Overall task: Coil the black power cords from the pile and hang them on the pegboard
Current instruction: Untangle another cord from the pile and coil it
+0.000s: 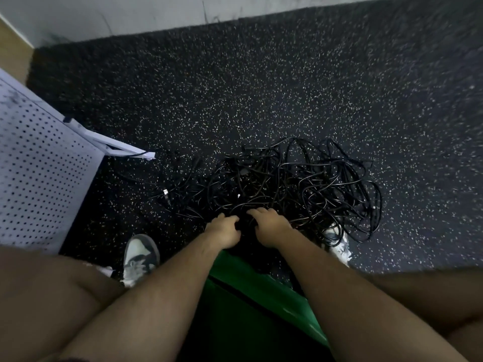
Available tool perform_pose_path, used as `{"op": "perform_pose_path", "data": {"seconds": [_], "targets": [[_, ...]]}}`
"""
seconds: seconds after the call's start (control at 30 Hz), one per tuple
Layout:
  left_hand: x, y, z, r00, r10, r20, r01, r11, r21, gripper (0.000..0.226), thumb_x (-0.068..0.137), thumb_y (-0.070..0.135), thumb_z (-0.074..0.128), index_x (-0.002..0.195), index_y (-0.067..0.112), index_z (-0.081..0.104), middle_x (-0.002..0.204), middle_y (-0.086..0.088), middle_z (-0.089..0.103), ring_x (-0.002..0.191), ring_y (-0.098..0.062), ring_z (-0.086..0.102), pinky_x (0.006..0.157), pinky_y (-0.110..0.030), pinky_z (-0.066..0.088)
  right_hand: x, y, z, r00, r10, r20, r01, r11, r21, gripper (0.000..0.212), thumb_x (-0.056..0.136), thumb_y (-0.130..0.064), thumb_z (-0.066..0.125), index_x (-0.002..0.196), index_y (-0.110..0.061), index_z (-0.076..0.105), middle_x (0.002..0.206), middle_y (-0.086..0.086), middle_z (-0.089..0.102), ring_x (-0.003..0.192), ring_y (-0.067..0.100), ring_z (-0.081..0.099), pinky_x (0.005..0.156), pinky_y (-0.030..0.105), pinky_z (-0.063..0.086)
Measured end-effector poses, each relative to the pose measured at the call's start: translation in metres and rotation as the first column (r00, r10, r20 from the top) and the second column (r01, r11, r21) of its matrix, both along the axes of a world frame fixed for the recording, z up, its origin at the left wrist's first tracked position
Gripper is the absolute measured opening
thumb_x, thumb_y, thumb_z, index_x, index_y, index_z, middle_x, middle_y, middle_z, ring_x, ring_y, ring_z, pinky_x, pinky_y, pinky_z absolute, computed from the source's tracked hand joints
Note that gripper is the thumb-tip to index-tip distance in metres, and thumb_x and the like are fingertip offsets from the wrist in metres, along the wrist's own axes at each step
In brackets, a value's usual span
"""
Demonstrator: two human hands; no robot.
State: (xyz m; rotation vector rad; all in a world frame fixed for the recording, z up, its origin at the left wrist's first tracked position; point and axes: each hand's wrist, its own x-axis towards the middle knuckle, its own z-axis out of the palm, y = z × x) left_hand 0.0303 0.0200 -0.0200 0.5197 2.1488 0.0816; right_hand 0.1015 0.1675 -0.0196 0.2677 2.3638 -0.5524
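Black cords [295,184]: one tangled pile on the floor, centre frame; pegboard [39,163] at left edge. My left hand [223,231] and right hand [269,226]: fingers curled into the pile's near edge; whether they grip a cord, I cannot tell. Risks: pulling one strand likely tightens knots and drags the heap; loops over my right shoe [339,246] could trip me.

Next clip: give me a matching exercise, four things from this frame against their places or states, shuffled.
Things:
1 pegboard
2 cord pile
3 left shoe
4 right shoe

Places or states:
A partly under cords
B white, perforated, at the left edge
C tangled on the speckled floor
D free of cords, near the pegboard's lower corner

Pairs: 1-B, 2-C, 3-D, 4-A
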Motion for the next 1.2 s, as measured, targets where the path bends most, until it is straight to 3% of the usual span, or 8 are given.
{"op": "perform_pose_path", "data": {"seconds": [0.17, 0.3, 0.43, 0.53, 0.63, 0.8, 1.1, 1.2], "targets": [[-0.012, 0.005, -0.035, 0.963, 0.263, 0.06, -0.266, 0.963, 0.037, 0.012, 0.085, 0.027, 0.058, 0.092, 0.025, 0.068, 0.115, -0.009, 0.066, 0.094, -0.029, 0.066, 0.089, -0.041, 0.058, -0.008, -0.004, -0.021, 0.998, 0.007, 0.066, -0.003, 0.999, -0.051, 0.066, 0.097, -0.019, 0.057, 0.156, -0.023, 0.03, 0.151, 0.005, 0.037, 0.138, 0.031, 0.034, 0.105, 0.05, 0.043], [-0.006, 0.017, -0.014, 0.906, 0.42, 0.057, -0.423, 0.883, 0.202, 0.024, 0.097, 0.008, 0.057, 0.115, 0.013, 0.071, 0.115, -0.003, 0.066, 0.096, -0.018, 0.061, 0.078, -0.024, 0.045, -0.015, -0.006, -0.02, 0.999, 0.011, 0.04, -0.007, 0.997, -0.081, 0.033, 0.098, -0.026, 0.057, 0.13, -0.017, 0.059, 0.129, 0.008, 0.053, 0.124, 0.029, 0.046, 0.097, 0.046, 0.049], [-0.006, 0.024, 0.017, 0.881, 0.464, -0.094, -0.377, 0.809, 0.452, 0.025, 0.095, -0.004, 0.051, 0.103, 0.01, 0.069, 0.104, 0.004, 0.054, 0.092, -0.014, 0.053, 0.066, -0.009, 0.034, -0.024, 0.006, 0.007, 0.948, -0.173, -0.267, 0.136, 0.979, -0.151, 0.02, 0.094, -0.031, 0.054, 0.101, -0.017, 0.068, 0.104, 0.007, 0.066, 0.099, 0.03, 0.064, 0.075, 0.035, 0.051], [-0.015, 0.04, 0.065, 0.862, 0.489, -0.136, -0.3, 0.707, 0.64, 0.032, 0.092, -0.009, 0.051, 0.104, 0.017, 0.063, 0.091, 0.011, 0.056, 0.083, -0.011, 0.057, 0.066, -0.01, 0.039, -0.033, 0.027, 0.051, 0.737, -0.293, -0.609, 0.286, 0.952, -0.111, 0.019, 0.085, -0.035, 0.059, 0.092, -0.018, 0.059, 0.098, 0.001, 0.059, 0.097, 0.022, 0.055, 0.069, 0.034, 0.046], [-0.032, 0.056, 0.124, 0.852, 0.491, -0.183, -0.197, 0.624, 0.756, 0.042, 0.094, -0.007, 0.052, 0.121, 0.024, 0.064, 0.098, 0.01, 0.058, 0.076, 0.002, 0.058, 0.068, -0.009, 0.042, -0.046, 0.053, 0.103, 0.589, -0.4, -0.702, 0.357, 0.908, -0.218, 0.039, 0.085, -0.026, 0.063, 0.12, -0.012, 0.053, 0.118, 0.003, 0.053, 0.112, 0.021, 0.045, 0.091, 0.037, 0.044], [-0.062, 0.064, 0.238, 0.828, 0.536, -0.164, -0.101, 0.43, 0.897, 0.039, 0.098, -0.002, 0.055, 0.104, 0.033, 0.071, 0.11, 0.002, 0.066, 0.081, -0.012, 0.069, 0.072, -0.018, 0.051, -0.064, 0.08, 0.201, 0.803, -0.545, -0.241, 0.276, 0.698, -0.661, 0.058, 0.076, -0.014, 0.07, 0.13, -0.018, 0.051, 0.108, -0.004, 0.064, 0.099, 0.016, 0.062, 0.082, 0.024, 0.051], [-0.095, 0.042, 0.405, 0.838, 0.535, 0.109, -0.083, -0.072, 0.994, 0.033, 0.097, 0.018, 0.067, 0.129, 0.017, 0.059, 0.112, 0.0, 0.07, 0.093, -0.01, 0.074, 0.073, -0.021, 0.057, -0.061, 0.067, 0.343, 0.789, -0.214, -0.576, 0.046, 0.956, -0.291, 0.026, 0.104, -0.041, 0.052, 0.096, -0.02, 0.065, 0.085, -0.011, 0.077, 0.075, -0.002, 0.068, 0.074, 0.026, 0.05], [-0.089, 0.034, 0.387, 0.887, 0.447, 0.114, -0.168, 0.083, 0.982, 0.083, 0.08, 0.065, 0.067, 0.149, 0.027, 0.041, 0.136, 0.005, 0.062, 0.116, -0.011, 0.065, 0.099, -0.036, 0.053, -0.058, 0.052, 0.372, 0.714, -0.347, -0.609, 0.048, 0.891, -0.452, 0.022, 0.107, -0.035, 0.048, 0.097, -0.017, 0.058, 0.082, -0.001, 0.077, 0.073, 0.011, 0.074, 0.066, 0.028, 0.057]]}}
